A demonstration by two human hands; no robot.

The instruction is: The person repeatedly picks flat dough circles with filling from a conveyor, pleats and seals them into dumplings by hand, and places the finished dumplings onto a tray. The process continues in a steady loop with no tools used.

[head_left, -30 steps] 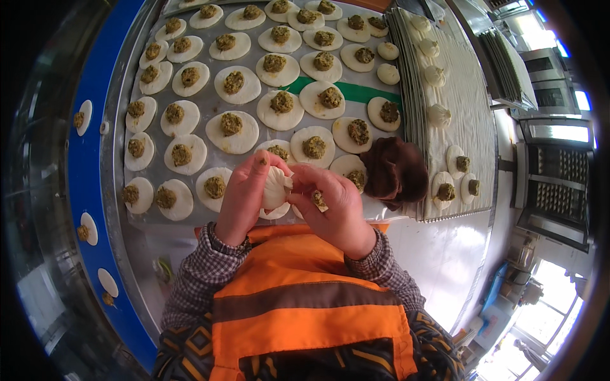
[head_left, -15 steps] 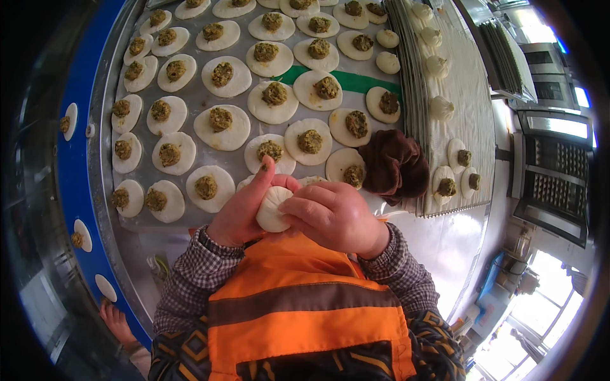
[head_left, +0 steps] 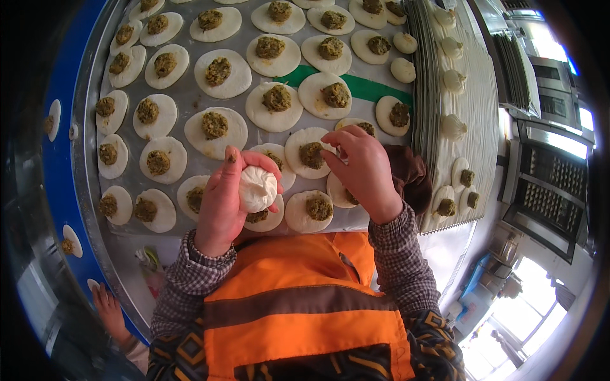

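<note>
My left hand is wrapped around a white bun whose gathered, pleated top faces up. Off to its right, my right hand has its thumb and forefinger apart. Those fingertips are at the right edge of a flat dough round with a lump of green-brown filling on it; whether they touch it I cannot tell. Nothing shows in that hand. Another filled dough round lies just below, near the orange apron.
Many filled dough rounds cover the metal table. Stacked trays on the right carry closed buns and small filled rounds. A brown cloth lies beside them. Along the left runs a blue belt, with another person's hand at it.
My right hand has left the bun and moved up and right, its fingers spreading. The bun stays in my left hand, its pleated top now showing. The other person's hand has shifted up slightly.
</note>
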